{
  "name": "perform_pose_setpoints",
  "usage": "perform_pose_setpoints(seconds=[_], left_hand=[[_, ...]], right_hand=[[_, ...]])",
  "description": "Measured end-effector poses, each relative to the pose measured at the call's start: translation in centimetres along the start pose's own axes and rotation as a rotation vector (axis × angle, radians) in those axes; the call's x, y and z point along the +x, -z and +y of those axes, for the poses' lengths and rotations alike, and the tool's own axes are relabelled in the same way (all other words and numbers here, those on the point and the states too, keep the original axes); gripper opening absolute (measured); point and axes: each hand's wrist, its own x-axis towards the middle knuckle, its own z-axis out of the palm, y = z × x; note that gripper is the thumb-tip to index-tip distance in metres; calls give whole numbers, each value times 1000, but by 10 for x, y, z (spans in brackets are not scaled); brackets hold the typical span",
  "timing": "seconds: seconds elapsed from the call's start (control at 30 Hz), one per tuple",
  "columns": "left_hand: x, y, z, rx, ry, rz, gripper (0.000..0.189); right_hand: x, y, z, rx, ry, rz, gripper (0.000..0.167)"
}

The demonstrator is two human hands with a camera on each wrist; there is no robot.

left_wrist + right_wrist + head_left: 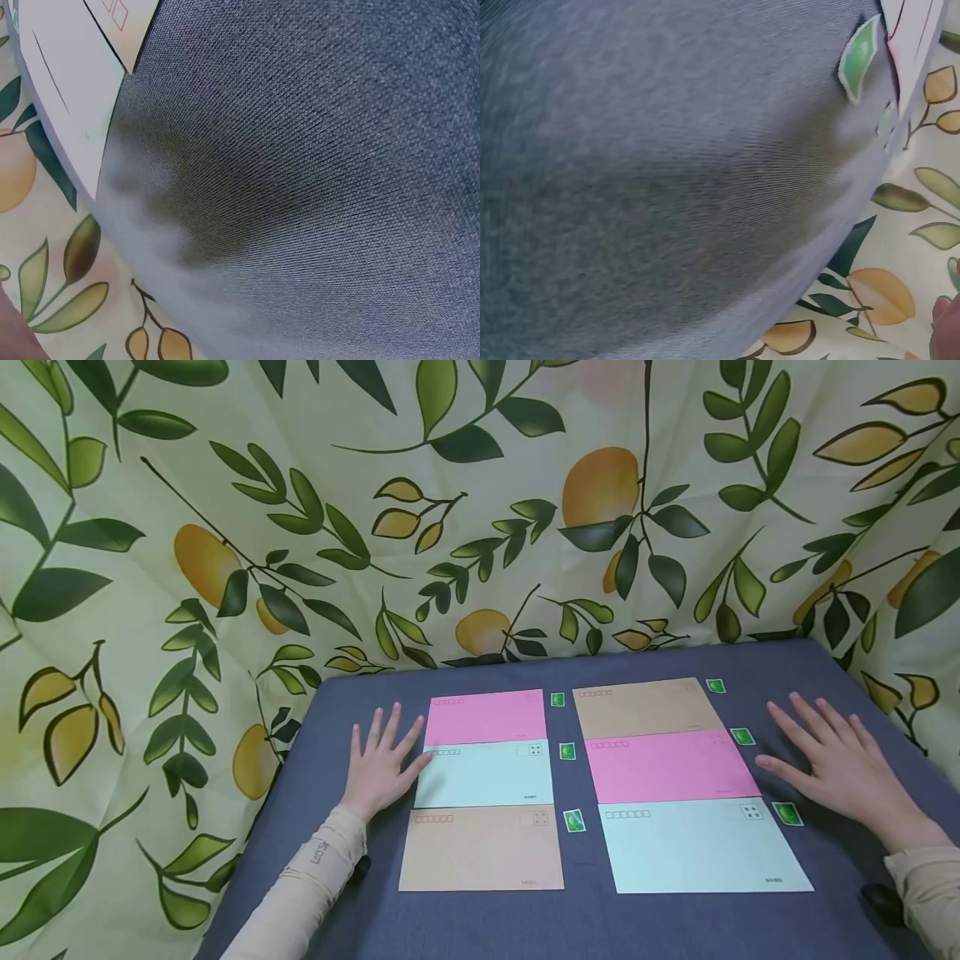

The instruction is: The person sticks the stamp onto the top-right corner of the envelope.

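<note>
In the head view my left hand (381, 768) is spread, fingers straight, at the left side of a column of envelopes. Its thumb tip overlaps the edge of a light blue envelope (483, 781), between a pink envelope (487, 718) and a beige envelope (483, 852). My right hand (840, 768), also spread and holding nothing, is right of a second column: beige envelope (645, 707), pink envelope (671, 767), light blue envelope (701, 852). Nearest to it are small green stamps, one stamp (742, 737) by its thumb and another stamp (787, 813) below.
The dark blue tablecloth (480, 927) lies under everything. Between the columns runs a line of three green stamps (567, 752). One more stamp (716, 686) lies by the far beige envelope. A leaf-and-fruit patterned curtain (300, 568) hangs behind and left of the table.
</note>
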Motion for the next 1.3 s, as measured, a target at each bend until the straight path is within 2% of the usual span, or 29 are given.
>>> perform_pose_setpoints(seconds=[0.27,0.53,0.63,0.77,0.93,1.03,1.3], left_hand=[[1,2,1,-25,-24,25,67],[6,5,2,-37,-89,152,65],[8,8,3,-54,-92,174,62],[12,11,6,-93,-67,154,58],[20,15,10,-152,-22,87,55],[26,14,12,-179,1,60,53],[39,7,14,-232,66,6,51]], right_hand=[[4,8,-8,-12,13,28,86],[17,24,-24,34,69,123,67],[23,32,-33,59,91,163,61],[34,42,-45,98,96,173,54],[50,51,-61,110,104,176,48],[61,56,-70,116,135,208,42],[88,52,-98,225,169,183,35]])
